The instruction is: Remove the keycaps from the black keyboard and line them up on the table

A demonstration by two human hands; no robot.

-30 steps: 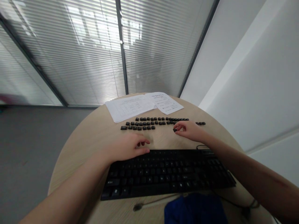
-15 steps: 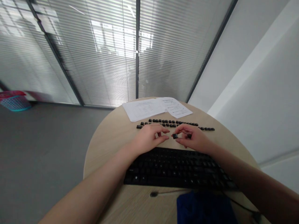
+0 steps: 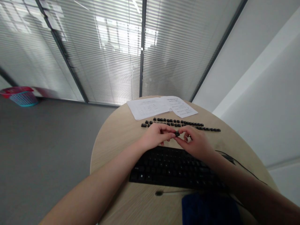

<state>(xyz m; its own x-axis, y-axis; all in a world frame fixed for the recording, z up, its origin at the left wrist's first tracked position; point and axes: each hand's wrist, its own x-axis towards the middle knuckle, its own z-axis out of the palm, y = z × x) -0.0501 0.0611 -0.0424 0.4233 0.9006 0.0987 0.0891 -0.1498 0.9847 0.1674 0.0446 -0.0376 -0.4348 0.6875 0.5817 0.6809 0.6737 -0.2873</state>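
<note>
A small black keycap (image 3: 177, 133) is between my two hands, above the far edge of the black keyboard (image 3: 168, 170). The thumb and fingers of my left hand (image 3: 157, 135) are closed on its left side. From the right, my right hand (image 3: 195, 141) pinches the same keycap with thumb and forefinger. Loose black keycaps (image 3: 174, 121) lie in rows on the table just beyond my fingers, partly covered by them. My right forearm hides part of the keyboard's right end.
Printed papers (image 3: 148, 107) rest at the far side of the round wooden table (image 3: 110, 134). A thin tool with a dark head (image 3: 159, 193) and a dark blue cloth (image 3: 208, 209) lie nearest me. A cable (image 3: 243, 168) runs at the right. A basket (image 3: 24, 98) stands on the floor.
My left hand has moved right and its fingers have closed on the keycap that my right hand was holding alone. The view has shifted slightly.
</note>
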